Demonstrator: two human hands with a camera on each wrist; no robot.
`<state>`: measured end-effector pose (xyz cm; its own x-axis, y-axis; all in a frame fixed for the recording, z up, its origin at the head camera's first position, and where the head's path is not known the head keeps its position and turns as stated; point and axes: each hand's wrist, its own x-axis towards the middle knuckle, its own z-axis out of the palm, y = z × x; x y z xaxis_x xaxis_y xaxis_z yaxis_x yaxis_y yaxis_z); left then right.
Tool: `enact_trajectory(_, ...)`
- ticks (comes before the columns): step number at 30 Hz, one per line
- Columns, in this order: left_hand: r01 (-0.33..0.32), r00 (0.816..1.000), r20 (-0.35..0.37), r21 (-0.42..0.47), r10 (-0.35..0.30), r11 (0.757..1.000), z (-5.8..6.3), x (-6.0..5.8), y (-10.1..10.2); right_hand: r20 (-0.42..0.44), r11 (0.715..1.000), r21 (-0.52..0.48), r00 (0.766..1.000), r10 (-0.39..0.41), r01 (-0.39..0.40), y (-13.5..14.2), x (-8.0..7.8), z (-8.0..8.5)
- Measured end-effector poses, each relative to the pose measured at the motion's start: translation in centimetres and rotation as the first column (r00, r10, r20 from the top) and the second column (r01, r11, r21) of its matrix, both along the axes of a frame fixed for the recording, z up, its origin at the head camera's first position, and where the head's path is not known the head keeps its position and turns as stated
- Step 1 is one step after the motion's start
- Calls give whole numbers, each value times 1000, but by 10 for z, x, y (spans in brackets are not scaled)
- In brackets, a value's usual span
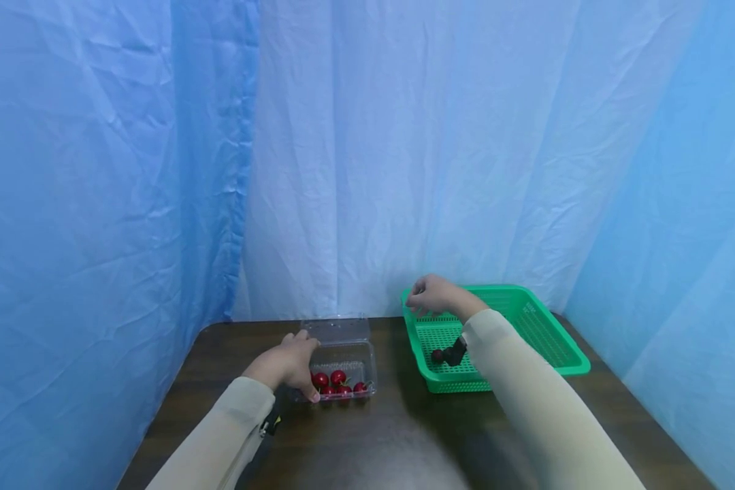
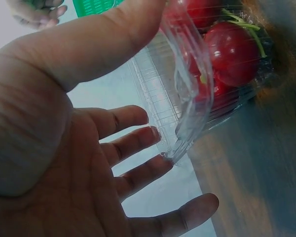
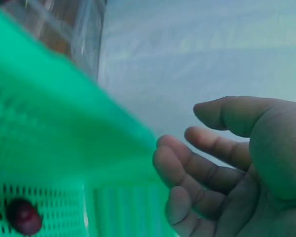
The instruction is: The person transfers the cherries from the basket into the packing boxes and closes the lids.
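A clear plastic box [image 1: 360, 367] with its lid [image 1: 337, 331] folded back holds several red cherries [image 1: 338, 378], some with green stems. At its left end is my left hand [image 1: 289, 361], thumb by the front corner and fingers spread toward the back. In the left wrist view those fingers are loosely extended, with fingertips right at the clear plastic edge. My right hand [image 1: 436, 297] hovers over the back left corner of a green basket [image 1: 505, 296]. Its fingers are slightly bent, with nothing between them in the right wrist view. One dark red cherry [image 3: 24, 217] lies on the basket's floor.
Both containers stand on a dark wooden table [image 1: 380, 442], the basket to the right of the box. Pale blue curtains [image 1: 404, 156] hang close behind the table and along both sides. A small black device [image 1: 456, 350] is strapped under the right wrist.
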<state>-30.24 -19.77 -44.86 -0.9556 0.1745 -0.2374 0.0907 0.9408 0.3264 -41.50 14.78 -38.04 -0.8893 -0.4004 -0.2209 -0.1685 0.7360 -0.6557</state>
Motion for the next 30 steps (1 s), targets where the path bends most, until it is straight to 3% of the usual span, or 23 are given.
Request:
enact_trajectory(13,-2,1000,-19,26,2,1000,0,4,-2,163,989,96,978,-128,114,45,-14,-37)
enact_trajectory(19,0,1000,-29,38,2,999,-1,5,-3,174,973,212,977,-125,87,48,-20,-53)
enact_trajectory(24,4,1000,-26,33,-4,999,0,4,-3,177,942,332,977,-117,52,39,-5,-48)
enact_trajectory(30,5,1000,-16,30,-4,1000,-2,2,-3,157,914,402,980,-122,50,27,19,-34)
